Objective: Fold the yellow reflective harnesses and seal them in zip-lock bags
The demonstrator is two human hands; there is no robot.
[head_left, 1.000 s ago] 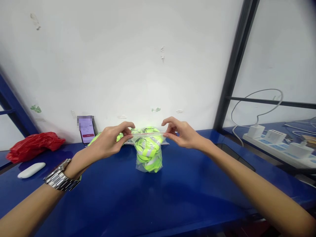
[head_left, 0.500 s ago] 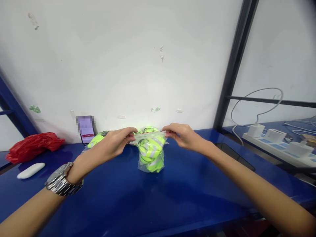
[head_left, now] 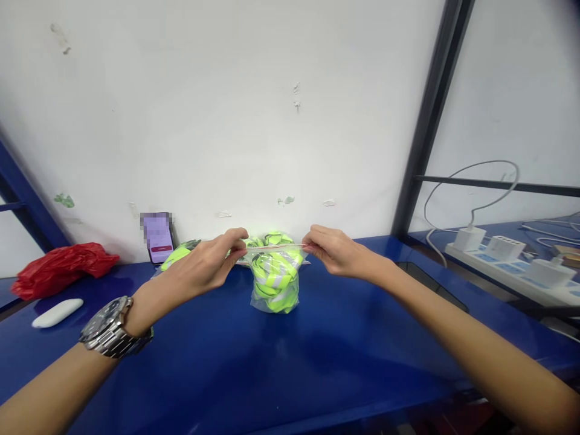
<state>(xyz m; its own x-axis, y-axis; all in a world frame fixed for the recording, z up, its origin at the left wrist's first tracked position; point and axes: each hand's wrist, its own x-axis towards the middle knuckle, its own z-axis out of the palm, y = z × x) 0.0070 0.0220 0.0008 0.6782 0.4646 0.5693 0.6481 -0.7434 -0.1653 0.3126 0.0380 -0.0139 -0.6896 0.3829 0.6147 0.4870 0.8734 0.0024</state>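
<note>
Bag (head_left: 274, 284) upright on table (head_left: 344, 338); left hand (head_left: 206, 266), right hand (head_left: 333, 249) grips pinching seal, stretched left-right.

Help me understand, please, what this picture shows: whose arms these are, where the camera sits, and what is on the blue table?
The camera is worn on a person's head and looks forward and down, so the two bare arms are that person's own. The left hand, with a metal watch on its wrist, and the right hand each pinch one end of the top edge of a clear plastic bag stuffed with neon yellow bands, which stands on the blue table. Further left lie a red bag and a white oval object; a phone leans against the wall. A power strip with chargers sits at the right.
</note>
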